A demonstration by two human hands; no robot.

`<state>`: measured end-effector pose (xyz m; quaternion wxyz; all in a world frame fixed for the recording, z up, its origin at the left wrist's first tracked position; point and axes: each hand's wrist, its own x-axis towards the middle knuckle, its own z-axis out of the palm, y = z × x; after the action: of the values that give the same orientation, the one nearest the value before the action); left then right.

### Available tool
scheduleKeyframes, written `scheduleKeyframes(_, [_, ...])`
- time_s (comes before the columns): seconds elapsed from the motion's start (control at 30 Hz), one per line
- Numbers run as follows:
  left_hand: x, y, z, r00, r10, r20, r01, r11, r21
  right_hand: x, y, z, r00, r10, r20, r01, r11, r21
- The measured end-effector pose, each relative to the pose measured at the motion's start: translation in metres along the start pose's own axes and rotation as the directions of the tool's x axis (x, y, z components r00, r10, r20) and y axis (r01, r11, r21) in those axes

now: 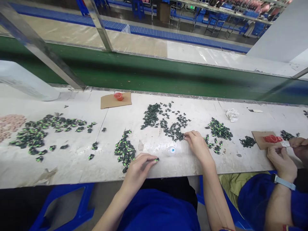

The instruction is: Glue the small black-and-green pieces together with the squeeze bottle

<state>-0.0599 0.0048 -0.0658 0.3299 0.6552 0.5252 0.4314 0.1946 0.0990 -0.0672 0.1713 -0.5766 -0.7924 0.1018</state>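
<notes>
- Nearest to us is the person's blue shirt (158, 208), close against the front edge of the worktable (84, 166); we take this seat to put the small pieces within easy reach of both hands
- We see the left hand (141, 165) narrowed to a pinch, holding a small dark and green piece (157, 159) between thumb and fingertips; so fine a grip suits so small a thing, we judge, and leaves most of it exposed
- Just beside that hand, on its outer side, lies a heap of green-marked pieces (125, 150); we suppose it sits there to spare the arm a long reach
- The right hand (198, 144) is narrow too, its fingertips drawn together at the edge of the loose dark pieces (175, 132); we cannot tell whether one is between them; the pieces lie thinly spread here, which probably makes single ones easier to separate
- Between the hands we find a clear container (171, 150) with a blue spot, near both; we cannot tell whether it stands or lies
- Beyond, a red cup (118, 96) rests on cardboard (107, 102), perhaps to shield the surface; well to the right, a co-worker's hand (284, 162) is near a similar red cup (270, 138)
</notes>
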Motion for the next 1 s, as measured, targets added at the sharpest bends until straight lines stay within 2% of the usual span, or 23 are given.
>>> scheduleKeyframes(0.2, [-0.001, 0.012, 0.004, 1.0, 0.006, -0.018, -0.007, 0.999, -0.039, -0.016, -0.002, 0.007, 0.998, 0.0, -0.056, -0.007, 0.992, -0.128])
scheduleKeyframes(0.33, [-0.001, 0.02, 0.007, 1.0, 0.022, -0.017, -0.024, 0.996, -0.088, -0.026, -0.001, 0.007, 0.994, 0.012, -0.106, -0.027, 0.99, -0.139])
scheduleKeyframes(0.43, [-0.001, 0.024, 0.01, 1.0, 0.016, -0.007, -0.017, 0.993, -0.119, -0.032, -0.002, 0.002, 0.987, 0.03, -0.159, -0.04, 0.997, -0.061])
scheduleKeyframes(0.53, [-0.001, 0.028, 0.013, 1.0, 0.008, -0.019, -0.01, 0.992, -0.128, -0.041, -0.016, -0.011, 0.975, 0.082, -0.205, -0.046, 0.984, 0.171])
scheduleKeyframes(0.6, [-0.002, 0.031, 0.014, 0.999, 0.005, -0.035, -0.009, 0.992, -0.125, -0.05, -0.034, -0.02, 0.967, 0.142, -0.211, -0.054, 0.925, 0.375])
scheduleKeyframes(0.73, [-0.003, 0.039, 0.016, 0.999, 0.013, -0.034, -0.017, 0.993, -0.117, -0.071, -0.078, -0.027, 0.936, 0.284, -0.208, -0.073, 0.734, 0.676])
scheduleKeyframes(0.87, [-0.001, 0.046, 0.016, 0.995, 0.09, -0.03, -0.093, 0.99, -0.11, -0.082, -0.104, -0.02, 0.926, 0.343, -0.155, -0.082, 0.585, 0.807])
scheduleKeyframes(1.0, [0.001, 0.048, 0.017, 0.989, 0.143, -0.027, -0.145, 0.983, -0.112, -0.083, -0.109, -0.015, 0.921, 0.38, -0.085, -0.115, 0.473, 0.873])
